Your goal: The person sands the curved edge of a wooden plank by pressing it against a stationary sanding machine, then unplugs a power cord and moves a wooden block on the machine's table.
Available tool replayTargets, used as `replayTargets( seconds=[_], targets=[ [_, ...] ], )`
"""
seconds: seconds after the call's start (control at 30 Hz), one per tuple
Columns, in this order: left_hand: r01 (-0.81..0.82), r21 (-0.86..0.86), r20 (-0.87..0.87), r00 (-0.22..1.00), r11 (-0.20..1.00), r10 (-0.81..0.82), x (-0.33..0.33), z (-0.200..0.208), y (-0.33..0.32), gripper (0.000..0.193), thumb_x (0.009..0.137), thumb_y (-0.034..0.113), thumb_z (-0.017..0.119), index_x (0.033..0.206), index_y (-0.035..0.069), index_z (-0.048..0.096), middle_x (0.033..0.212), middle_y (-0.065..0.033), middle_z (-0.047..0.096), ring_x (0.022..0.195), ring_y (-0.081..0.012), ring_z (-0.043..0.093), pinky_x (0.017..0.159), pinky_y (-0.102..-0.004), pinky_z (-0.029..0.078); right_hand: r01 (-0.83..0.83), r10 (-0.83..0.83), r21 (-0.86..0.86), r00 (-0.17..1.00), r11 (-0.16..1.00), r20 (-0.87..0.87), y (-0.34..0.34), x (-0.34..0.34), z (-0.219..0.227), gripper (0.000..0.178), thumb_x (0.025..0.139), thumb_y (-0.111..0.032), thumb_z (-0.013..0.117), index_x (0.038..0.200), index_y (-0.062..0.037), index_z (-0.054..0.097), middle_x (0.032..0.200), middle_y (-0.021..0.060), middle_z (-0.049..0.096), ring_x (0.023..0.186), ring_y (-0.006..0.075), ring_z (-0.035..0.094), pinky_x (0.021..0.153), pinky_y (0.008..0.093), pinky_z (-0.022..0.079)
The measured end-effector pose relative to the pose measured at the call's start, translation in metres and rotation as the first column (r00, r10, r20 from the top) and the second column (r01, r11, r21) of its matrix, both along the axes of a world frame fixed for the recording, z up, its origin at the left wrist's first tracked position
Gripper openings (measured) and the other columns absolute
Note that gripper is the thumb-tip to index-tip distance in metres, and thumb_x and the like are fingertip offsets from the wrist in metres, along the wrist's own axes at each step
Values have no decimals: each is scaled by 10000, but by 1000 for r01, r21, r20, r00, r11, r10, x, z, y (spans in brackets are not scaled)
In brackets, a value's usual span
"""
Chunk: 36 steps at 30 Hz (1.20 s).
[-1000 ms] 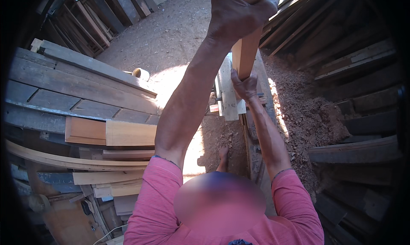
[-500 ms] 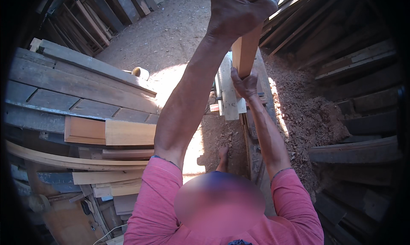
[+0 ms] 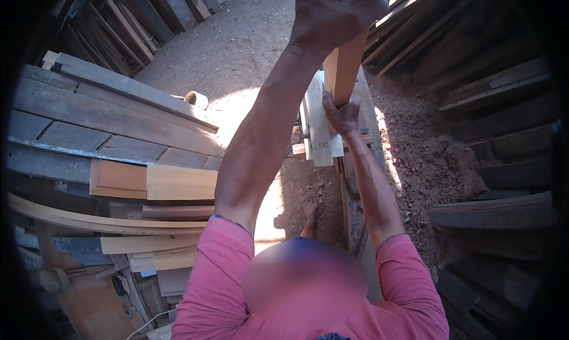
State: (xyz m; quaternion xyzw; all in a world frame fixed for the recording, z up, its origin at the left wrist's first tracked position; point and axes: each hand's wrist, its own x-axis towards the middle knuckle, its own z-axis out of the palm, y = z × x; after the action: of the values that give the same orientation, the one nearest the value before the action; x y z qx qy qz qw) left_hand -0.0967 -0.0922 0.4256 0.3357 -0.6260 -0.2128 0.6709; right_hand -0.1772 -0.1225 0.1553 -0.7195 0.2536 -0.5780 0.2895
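A squared length of light brown wood [image 3: 344, 73] is raised between my two hands above a workbench. My left hand [image 3: 341, 17] is closed round its upper part, close to the top edge of the view. Lower down, my right hand [image 3: 344, 116] grips the near end, thumb on the left side and fingers hidden behind the wood. Under it lie pale boards [image 3: 318, 117] on the narrow bench [image 3: 368, 112]. The far end of the wood runs out of view.
Stacked planks [image 3: 118, 112] fill the left side, with two lighter wood pieces [image 3: 181, 183] on them. A round yellowish container [image 3: 196, 100] stands by the stack's end. Wood shavings [image 3: 424, 168] heap right of the bench. More boards [image 3: 498, 85] lean at the far right.
Both hands and the wood have shifted very slightly to the right in the view. The grip looks the same.
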Motion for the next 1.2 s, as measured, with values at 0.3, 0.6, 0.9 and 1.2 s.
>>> replayTargets(
  seconds=[0.3,0.6,0.9,1.2],
  targets=[
    [-79,-172,36,996,982,86,-1,-4,-12,1031,751,-46,629,1636,41,108,1323,-140,563,1103,-191,627,900,-310,561,4,-4,-4,998,1000,-68,-7,1,-6,285,798,-142,752,1034,0,675,936,182,674,873,369,669,811,460,539],
    [29,-39,-27,999,999,-30,2,0,-6,1008,745,-48,620,1630,40,145,1296,-139,580,1081,-197,637,904,-310,561,28,-28,3,1000,1000,-8,-7,5,-3,268,800,-141,742,1019,-1,679,944,185,678,884,353,679,809,453,546],
    [-74,-148,48,995,986,82,8,-7,-24,984,744,-26,638,1618,23,189,1346,-138,570,1154,-205,623,945,-339,561,42,-43,-29,999,999,-20,-9,6,0,224,804,-131,746,969,3,675,932,191,671,864,373,667,790,451,542],
    [10,1,-14,1000,1000,-10,5,-1,-10,1008,756,-54,639,1632,44,148,1232,-136,622,963,-167,672,775,-297,586,27,-28,26,1000,999,8,-10,9,-1,213,799,-135,757,931,7,670,916,197,669,853,379,662,768,453,535]
  ],
)
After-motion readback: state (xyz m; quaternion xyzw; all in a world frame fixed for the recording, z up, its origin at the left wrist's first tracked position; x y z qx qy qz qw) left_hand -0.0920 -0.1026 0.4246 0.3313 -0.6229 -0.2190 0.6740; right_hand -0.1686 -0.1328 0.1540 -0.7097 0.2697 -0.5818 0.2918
